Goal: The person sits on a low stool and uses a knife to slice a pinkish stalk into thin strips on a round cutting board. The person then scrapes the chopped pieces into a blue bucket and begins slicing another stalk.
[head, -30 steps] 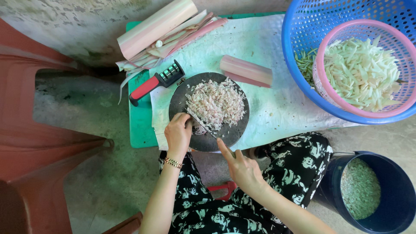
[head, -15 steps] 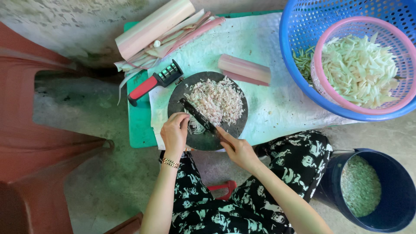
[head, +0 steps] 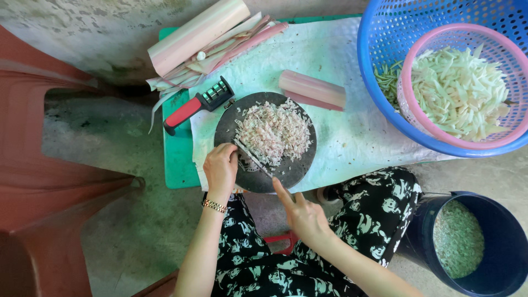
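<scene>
A round dark chopping board [head: 300,165] lies on a white cloth [head: 352,137] and carries a pile of finely chopped pale pink bits [head: 275,132]. My left hand [head: 221,168] rests at the board's near left edge, closed around the handle of a thin knife [head: 254,159]. The blade slants across the board toward me. My right hand [head: 302,214] is just off the board's near edge with fingers apart. Its index finger touches the blade's tip end. A short pink stem piece [head: 313,89] lies behind the board.
A red-and-black handled tool [head: 198,104] and a long pale stem with peeled strips [head: 198,36] lie at the back left of the green table [head: 176,159]. A blue basket [head: 385,33] holds a pink basket [head: 410,104] of white strips. A dark bucket [head: 418,242] stands right, a red chair [head: 44,192] left.
The knife has appeared on the board in my left hand. My right hand moved up to the blade, then slid back along it toward the tip.
</scene>
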